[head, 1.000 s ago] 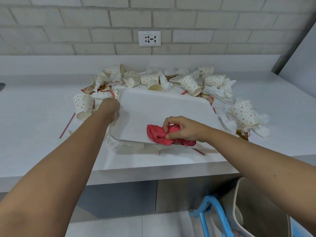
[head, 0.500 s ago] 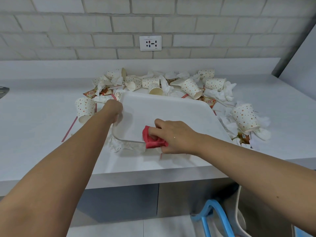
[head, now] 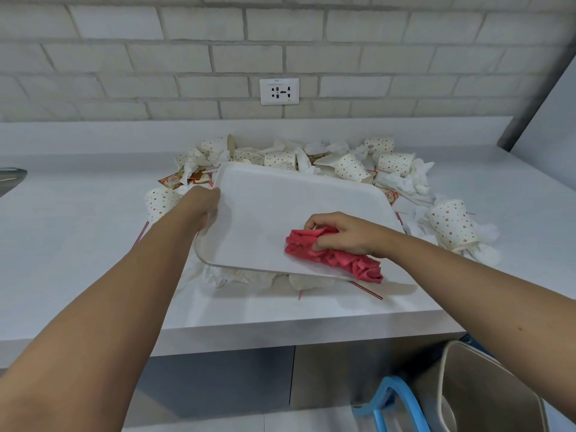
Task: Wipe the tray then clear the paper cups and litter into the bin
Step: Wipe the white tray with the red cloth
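Observation:
A white tray [head: 280, 213] is tilted up above the counter, its near edge raised over crumpled napkins. My left hand [head: 204, 204] grips the tray's left rim. My right hand [head: 341, 233] holds a bunched red cloth [head: 336, 257] against the tray's near right part. Several dotted paper cups lie around the tray, one at the left [head: 160, 204], one at the right [head: 452, 224], others behind [head: 352, 168]. Napkins [head: 408, 179], sachets [head: 174, 180] and red straws [head: 364, 288] are strewn among them.
A bin [head: 486, 397] with a pale liner stands on the floor at the lower right, below the counter edge. A blue plastic object [head: 402, 400] sits beside it. A wall socket [head: 279, 91] is on the brick wall. A metal object [head: 11, 177] lies at the far left.
My right hand has moved the red cloth from the tray's near left edge toward the right. The view has risen slightly; my left hand still holds the rim.

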Motion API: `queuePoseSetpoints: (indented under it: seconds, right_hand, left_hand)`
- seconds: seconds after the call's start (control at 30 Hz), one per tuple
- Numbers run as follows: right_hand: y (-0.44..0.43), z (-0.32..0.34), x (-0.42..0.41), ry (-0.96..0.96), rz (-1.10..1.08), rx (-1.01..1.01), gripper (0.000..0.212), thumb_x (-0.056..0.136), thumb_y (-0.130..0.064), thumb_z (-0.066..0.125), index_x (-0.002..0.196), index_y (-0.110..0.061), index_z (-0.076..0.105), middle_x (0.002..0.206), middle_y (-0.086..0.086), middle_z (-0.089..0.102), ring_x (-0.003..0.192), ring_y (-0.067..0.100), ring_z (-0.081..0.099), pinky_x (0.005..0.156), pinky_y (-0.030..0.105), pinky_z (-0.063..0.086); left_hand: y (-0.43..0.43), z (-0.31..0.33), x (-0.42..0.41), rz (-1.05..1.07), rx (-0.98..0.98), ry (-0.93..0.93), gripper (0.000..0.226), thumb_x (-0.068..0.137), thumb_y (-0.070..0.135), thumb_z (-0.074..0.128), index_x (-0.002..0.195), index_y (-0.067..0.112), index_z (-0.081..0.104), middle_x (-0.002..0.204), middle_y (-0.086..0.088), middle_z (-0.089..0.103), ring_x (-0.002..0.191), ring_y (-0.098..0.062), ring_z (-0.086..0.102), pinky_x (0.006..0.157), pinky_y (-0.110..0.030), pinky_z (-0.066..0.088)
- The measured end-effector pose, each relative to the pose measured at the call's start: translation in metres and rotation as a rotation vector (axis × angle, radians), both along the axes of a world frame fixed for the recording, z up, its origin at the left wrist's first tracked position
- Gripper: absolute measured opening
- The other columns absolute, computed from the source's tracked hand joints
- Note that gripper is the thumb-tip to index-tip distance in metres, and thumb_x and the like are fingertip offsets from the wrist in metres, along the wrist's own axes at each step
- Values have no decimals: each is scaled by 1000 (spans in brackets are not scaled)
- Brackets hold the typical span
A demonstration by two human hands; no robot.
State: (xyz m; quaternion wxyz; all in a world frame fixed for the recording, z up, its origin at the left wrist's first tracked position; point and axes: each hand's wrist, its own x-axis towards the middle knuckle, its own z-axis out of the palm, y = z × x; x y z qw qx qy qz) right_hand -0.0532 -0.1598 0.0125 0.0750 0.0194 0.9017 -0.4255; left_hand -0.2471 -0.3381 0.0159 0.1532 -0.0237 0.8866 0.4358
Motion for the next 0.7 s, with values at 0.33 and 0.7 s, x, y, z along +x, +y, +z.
queuePoseSetpoints:
  seconds: [0.33,0.7]
  right_hand:
    - [24,-22,-6,303,-34,389,48,74,-45,61,117,-24,62,108,0,45,98,13,49,87,9,34]
    - [-31,-45,-18,703,166,663,29,90,-25,48,111,-22,67,114,6,59,88,26,55,77,36,50]
  left_hand:
    - [-37,3,-4,-33,379,-73,56,93,52,36,136,17,45,135,-8,51,120,-30,50,105,-44,38]
    - [-45,15,11,-4,622,82,47,100,38,32,128,5,51,122,-6,58,111,-25,56,97,-37,43]
